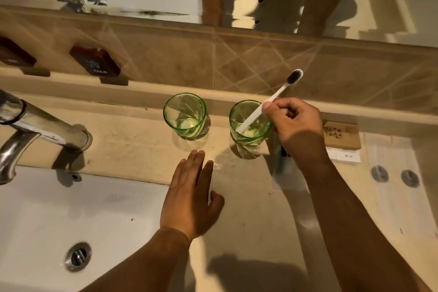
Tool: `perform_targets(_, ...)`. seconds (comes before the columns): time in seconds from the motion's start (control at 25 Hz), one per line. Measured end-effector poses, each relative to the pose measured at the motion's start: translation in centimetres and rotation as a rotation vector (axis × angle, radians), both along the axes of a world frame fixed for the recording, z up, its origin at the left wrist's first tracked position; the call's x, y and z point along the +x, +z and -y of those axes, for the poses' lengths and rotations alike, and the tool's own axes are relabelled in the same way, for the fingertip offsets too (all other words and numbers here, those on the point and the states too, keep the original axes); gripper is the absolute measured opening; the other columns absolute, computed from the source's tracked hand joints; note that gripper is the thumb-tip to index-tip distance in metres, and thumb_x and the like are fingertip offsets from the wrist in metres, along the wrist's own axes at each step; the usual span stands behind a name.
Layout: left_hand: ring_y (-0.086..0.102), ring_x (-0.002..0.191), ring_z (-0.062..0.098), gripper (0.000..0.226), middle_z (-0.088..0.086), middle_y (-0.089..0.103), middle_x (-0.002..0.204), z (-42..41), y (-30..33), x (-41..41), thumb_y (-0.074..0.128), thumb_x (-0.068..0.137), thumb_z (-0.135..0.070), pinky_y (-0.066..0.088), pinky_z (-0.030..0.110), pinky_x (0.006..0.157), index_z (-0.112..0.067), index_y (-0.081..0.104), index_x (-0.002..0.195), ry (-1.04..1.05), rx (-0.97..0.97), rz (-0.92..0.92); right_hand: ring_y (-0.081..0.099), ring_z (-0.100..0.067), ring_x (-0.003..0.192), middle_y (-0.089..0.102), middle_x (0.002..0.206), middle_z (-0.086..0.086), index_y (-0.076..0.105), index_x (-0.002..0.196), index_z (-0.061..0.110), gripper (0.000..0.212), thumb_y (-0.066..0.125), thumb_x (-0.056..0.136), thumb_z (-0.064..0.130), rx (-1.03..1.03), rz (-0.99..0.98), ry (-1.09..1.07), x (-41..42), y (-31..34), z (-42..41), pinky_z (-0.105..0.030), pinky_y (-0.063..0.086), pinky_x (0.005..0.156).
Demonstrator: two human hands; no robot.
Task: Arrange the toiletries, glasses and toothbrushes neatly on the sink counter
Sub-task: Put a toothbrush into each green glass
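While the right hand pinches a white toothbrush by its handle, the brush leans tilted in the right green glass, its lower end down near the glass bottom and its dark bristles up toward the tiled backsplash. A second green glass stands upright just to the left, apart from the first. The left hand lies flat with straight fingers on the beige counter, holding nothing, near the front of the glasses. A small cardboard box sits to the right of the right hand. At the left are the metal faucet and the white basin.
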State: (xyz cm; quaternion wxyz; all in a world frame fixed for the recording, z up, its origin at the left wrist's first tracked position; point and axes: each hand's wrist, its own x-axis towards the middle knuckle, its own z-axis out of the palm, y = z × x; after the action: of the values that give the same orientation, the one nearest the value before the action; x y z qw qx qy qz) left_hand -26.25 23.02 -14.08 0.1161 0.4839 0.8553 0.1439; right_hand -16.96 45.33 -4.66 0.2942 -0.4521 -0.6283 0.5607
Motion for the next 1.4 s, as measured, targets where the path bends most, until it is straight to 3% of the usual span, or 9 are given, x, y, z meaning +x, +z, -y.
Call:
perform_targets(0.12, 0.024, 0.154, 0.025, 0.067, 0.008, 0.036, 0.163, 0.0, -0.4, 0.0, 0.049, 0.087, -0.038, 0.031, 0.047, 0.122, -0.014, 0.048, 0.149, 0.008, -0.013, -0.009, 0.043, -0.007, 0.055, 0.050, 0.065, -0.003, 0.074, 0.090, 0.009, 0.012, 0.075, 0.089, 0.021, 0.037, 0.030, 0.044, -0.4, -0.3, -0.4, -0.017, 0.042, 0.050)
perform_targets(0.32, 0.028, 0.153, 0.027, 0.067, 0.008, 0.039, 0.161, 0.0, -0.3, 0.1, 0.050, 0.086, -0.037, 0.034, 0.048, 0.120, -0.013, 0.050, 0.148, 0.005, 0.010, 0.007, 0.042, -0.016, 0.057, 0.048, 0.062, -0.004, 0.074, 0.088, 0.010, 0.010, 0.077, 0.087, 0.020, 0.053, 0.094, 0.036, -0.3, -0.8, -0.7, -0.028, 0.042, 0.054)
perform_targets(0.44, 0.032, 0.151, 0.030, 0.066, 0.012, 0.043, 0.158, 0.1, -0.4, 0.0, 0.052, 0.084, -0.034, 0.035, 0.051, 0.119, -0.010, 0.052, 0.146, -0.002, 0.051, 0.004, 0.040, -0.010, 0.054, 0.045, 0.059, 0.002, 0.073, 0.090, 0.013, 0.009, 0.077, 0.087, 0.020, 0.053, 0.094, 0.004, 0.0, -0.9, -0.7, -0.022, 0.040, 0.052)
perform_targets(0.6, 0.035, 0.150, 0.033, 0.066, 0.014, 0.045, 0.156, 0.1, -0.4, 0.0, 0.050, 0.084, -0.035, 0.037, 0.054, 0.117, -0.008, 0.053, 0.145, -0.009, 0.071, 0.010, 0.040, -0.016, 0.059, 0.043, 0.069, -0.011, 0.075, 0.095, 0.011, 0.011, 0.072, 0.091, 0.020, 0.022, 0.090, -0.018, 0.7, -0.4, -0.8, -0.017, 0.038, 0.050)
perform_targets(0.8, 0.034, 0.150, 0.034, 0.067, 0.015, 0.044, 0.157, 0.0, -0.4, -0.1, 0.049, 0.084, -0.036, 0.035, 0.054, 0.118, -0.009, 0.052, 0.145, -0.013, 0.062, 0.007, 0.040, -0.003, 0.048, 0.043, 0.067, -0.006, 0.074, 0.099, 0.008, 0.010, 0.069, 0.093, 0.011, 0.009, 0.067, -0.023, 1.0, -0.2, -1.1, -0.009, 0.040, 0.047)
perform_targets(1.16, 0.031, 0.151, 0.032, 0.067, 0.014, 0.040, 0.159, 0.1, -0.4, -0.2, 0.048, 0.085, -0.038, 0.029, 0.050, 0.122, -0.011, 0.051, 0.146, -0.025, 0.011, -0.019, 0.043, -0.010, 0.058, 0.050, 0.068, -0.007, 0.075, 0.095, 0.009, 0.006, 0.071, 0.091, 0.012, 0.102, 0.040, 0.006, 0.4, -0.7, -1.3, -0.018, 0.042, 0.053)
perform_targets(1.4, 0.032, 0.151, 0.033, 0.067, 0.014, 0.041, 0.159, 0.1, -0.3, -0.1, 0.049, 0.085, -0.038, 0.029, 0.050, 0.122, -0.011, 0.051, 0.146, -0.025, 0.020, -0.008, 0.042, -0.014, 0.057, 0.046, 0.062, 0.001, 0.074, 0.090, 0.009, 0.007, 0.071, 0.090, 0.016, 0.101, 0.050, -0.024, 0.3, -1.7, -1.6, -0.027, 0.040, 0.055)
